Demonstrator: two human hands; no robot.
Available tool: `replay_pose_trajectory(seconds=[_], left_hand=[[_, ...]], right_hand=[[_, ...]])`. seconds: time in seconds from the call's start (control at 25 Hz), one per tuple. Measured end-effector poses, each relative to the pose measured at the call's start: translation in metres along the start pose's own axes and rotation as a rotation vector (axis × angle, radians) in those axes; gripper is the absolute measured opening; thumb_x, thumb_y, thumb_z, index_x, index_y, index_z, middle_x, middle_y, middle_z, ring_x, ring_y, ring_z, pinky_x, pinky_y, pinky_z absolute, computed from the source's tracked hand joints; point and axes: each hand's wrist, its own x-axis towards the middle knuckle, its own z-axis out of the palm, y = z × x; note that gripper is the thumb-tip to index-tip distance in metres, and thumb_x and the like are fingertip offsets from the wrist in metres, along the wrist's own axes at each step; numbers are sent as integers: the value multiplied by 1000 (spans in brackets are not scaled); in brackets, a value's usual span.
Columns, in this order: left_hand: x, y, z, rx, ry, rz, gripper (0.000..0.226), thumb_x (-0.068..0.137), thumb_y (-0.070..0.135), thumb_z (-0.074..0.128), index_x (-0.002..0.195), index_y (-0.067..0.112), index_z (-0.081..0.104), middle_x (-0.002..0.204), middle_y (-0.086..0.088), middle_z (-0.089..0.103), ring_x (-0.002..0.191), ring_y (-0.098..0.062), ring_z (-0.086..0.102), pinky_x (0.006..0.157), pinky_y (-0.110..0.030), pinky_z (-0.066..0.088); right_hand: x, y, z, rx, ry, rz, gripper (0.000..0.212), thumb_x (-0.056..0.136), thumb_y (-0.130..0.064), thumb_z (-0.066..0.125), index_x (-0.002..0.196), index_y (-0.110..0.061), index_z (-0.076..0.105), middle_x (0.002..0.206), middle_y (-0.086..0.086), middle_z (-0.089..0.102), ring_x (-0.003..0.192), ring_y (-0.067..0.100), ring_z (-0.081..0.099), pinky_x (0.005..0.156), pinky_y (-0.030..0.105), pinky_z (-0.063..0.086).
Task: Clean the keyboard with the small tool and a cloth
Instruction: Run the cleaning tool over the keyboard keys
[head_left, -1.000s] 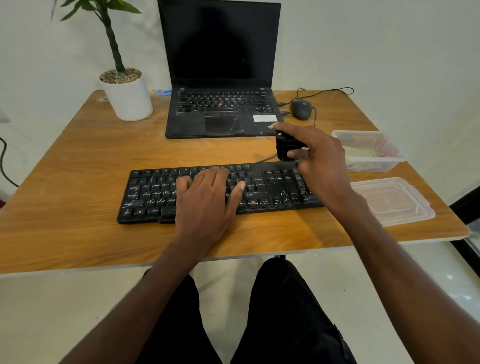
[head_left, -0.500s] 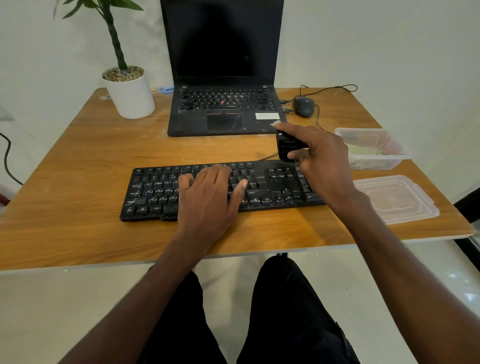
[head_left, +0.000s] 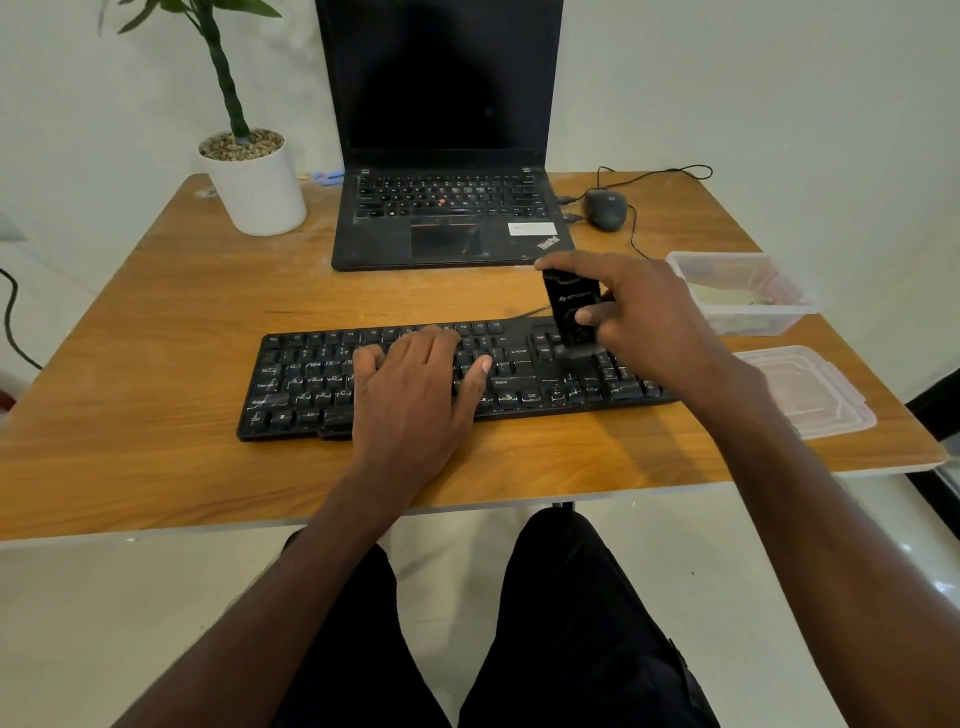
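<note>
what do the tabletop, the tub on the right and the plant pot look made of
Tabletop: wood or wood-look laminate, going by the printed-looking grain and pale edge band; satin sheen.
Tub: clear, slightly cloudy plastic, since its contents show through; its lid looks the same.
Plant pot: smooth matte white, ceramic or plastic; cannot tell which.

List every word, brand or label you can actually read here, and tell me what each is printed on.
"ThinkPad": on the laptop palm rest, lower right corner.
"Shift", "Ctrl", "Alt", "Enter": on keys of the black keyboard; most other key legends are too blurred.
White sticker on the laptop: print too small to read.
Small black tool in the right hand: a pale logo with tiny unreadable text.
</note>
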Motion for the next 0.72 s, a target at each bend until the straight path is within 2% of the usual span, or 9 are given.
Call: replay_pose_trajectory(seconds=[0.12, 0.2, 0.28, 0.36, 0.44, 0.52, 0.6, 0.72], left_hand=[[1, -1, 0, -3, -8, 2, 49, 110, 60, 31, 126, 23, 60, 124, 4, 68, 109, -18, 64, 98, -44, 31], [1, -2, 0, -1, -10, 0, 49, 110, 60, 31, 127, 24, 59, 125, 4, 68, 110, -17, 64, 97, -43, 31], [1, -1, 0, -2, -9, -2, 48, 110, 59, 32, 126, 24, 59, 125, 4, 68, 110, -17, 64, 97, -44, 31], [0, -1, 0, -2, -3, -7, 46, 110, 58, 34, 126, 24, 60, 124, 4, 68, 110, -18, 64, 98, -44, 31], [0, 0, 0, -2, -5, -10, 45, 110, 58, 35, 126, 24, 60, 124, 4, 68, 110, -18, 64, 98, -44, 31], [0, 0, -1, -1, -9, -11, 44, 110, 58, 36, 126, 24, 59, 123, 4, 68, 109, -18, 64, 97, -43, 30], [0, 0, -1, -4, -8, -10, 44, 110, 58, 36, 126, 24, 59, 122, 3, 69, 108, -18, 64, 97, -42, 28], [1, 0, 0, 0, -9, -13, 44, 110, 58, 37, 127, 24, 59, 122, 3, 69, 109, -19, 65, 97, -42, 28]], right_hand=[[-3, -1, -1, 29, 96, -33, 76, 88, 7, 68, 141, -46, 55, 135, -1, 64, 123, 20, 58, 93, 41, 58], [-4, 0, 1, 88, -4, -66, 76, 89, 7, 67, 140, -48, 55, 136, -2, 63, 123, 19, 57, 93, 42, 59], [-2, 7, -1, 40, -49, -23, 77, 89, 8, 67, 139, -49, 54, 133, 1, 64, 119, 22, 59, 89, 40, 60], [0, 14, -5, -53, 20, 75, 75, 89, 8, 66, 139, -47, 54, 130, 5, 66, 114, 24, 62, 81, 31, 54], [-1, 16, -5, -138, 142, 105, 75, 87, 7, 66, 141, -44, 53, 132, 6, 65, 117, 28, 62, 83, 33, 48], [-2, 15, -3, -21, 177, 89, 78, 88, 8, 66, 143, -45, 52, 136, 3, 62, 120, 24, 59, 88, 33, 50], [-4, 16, -6, 57, 108, 78, 78, 89, 10, 64, 141, -48, 55, 133, 1, 62, 116, 20, 58, 89, 32, 53], [-5, 25, -15, -176, 152, 128, 71, 87, 6, 65, 138, -43, 59, 129, 7, 67, 116, 29, 62, 84, 35, 50]])
